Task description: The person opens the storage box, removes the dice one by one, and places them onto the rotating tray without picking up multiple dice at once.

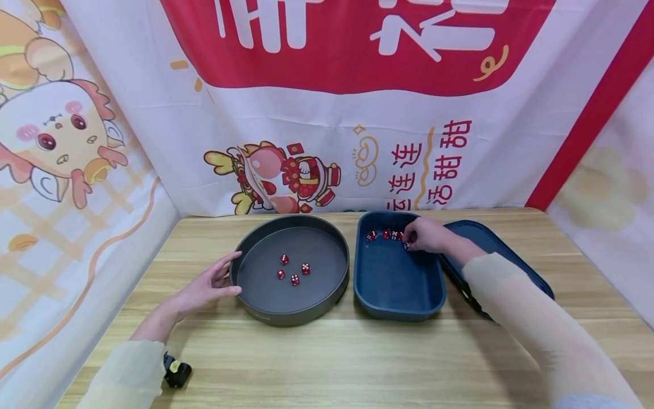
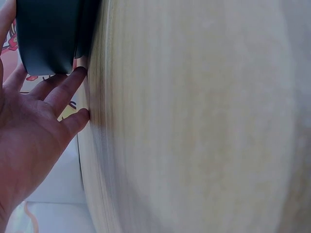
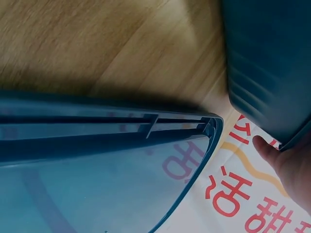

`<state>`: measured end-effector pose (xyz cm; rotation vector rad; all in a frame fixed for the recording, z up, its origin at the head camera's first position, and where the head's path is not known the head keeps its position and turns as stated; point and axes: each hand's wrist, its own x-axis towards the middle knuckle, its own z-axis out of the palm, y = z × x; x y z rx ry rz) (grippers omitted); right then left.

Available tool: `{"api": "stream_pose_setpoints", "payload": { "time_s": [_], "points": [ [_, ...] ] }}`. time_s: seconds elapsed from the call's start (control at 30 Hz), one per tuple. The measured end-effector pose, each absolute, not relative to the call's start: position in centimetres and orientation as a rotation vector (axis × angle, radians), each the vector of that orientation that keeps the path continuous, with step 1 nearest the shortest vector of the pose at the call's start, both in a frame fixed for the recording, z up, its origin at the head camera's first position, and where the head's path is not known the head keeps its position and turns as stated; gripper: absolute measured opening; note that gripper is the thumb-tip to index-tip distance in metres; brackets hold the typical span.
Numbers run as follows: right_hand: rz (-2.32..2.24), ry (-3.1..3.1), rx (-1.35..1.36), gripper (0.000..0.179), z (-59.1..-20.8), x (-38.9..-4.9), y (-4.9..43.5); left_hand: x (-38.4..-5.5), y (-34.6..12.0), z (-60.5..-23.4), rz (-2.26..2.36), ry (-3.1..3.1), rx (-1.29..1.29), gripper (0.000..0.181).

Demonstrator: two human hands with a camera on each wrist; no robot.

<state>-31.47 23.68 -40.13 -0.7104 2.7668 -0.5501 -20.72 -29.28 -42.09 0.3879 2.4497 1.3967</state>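
Red dice (image 1: 294, 279) lie in the round pan (image 1: 319, 244) and blue bin (image 1: 398, 287), where your right hand (image 1: 428, 236) seems to pinch one die (image 1: 407, 246); your left hand (image 1: 212, 282), fingers spread, touches the pan. You're apparently handling dice singly; next likely calls for clearing neighbours.

Four red dice (image 1: 294, 279) with white pips lie loosely grouped near the middle of a shallow, round, dark grey pan (image 1: 317, 244). More such dice sit toward the far end of the blue rectangular box (image 1: 398, 284) just beside it, their exact number hard to tell.
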Motion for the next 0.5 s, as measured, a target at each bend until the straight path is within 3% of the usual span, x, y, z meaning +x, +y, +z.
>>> {"api": "stream_pose_setpoints", "payload": {
  "time_s": [0.5],
  "points": [
    [-0.756, 2.794, -0.696, 0.016, -38.1, -29.6, 24.8, -20.6, -29.2, -41.9, 1.381, 2.453, 0.382, 0.079]
  ]
}}
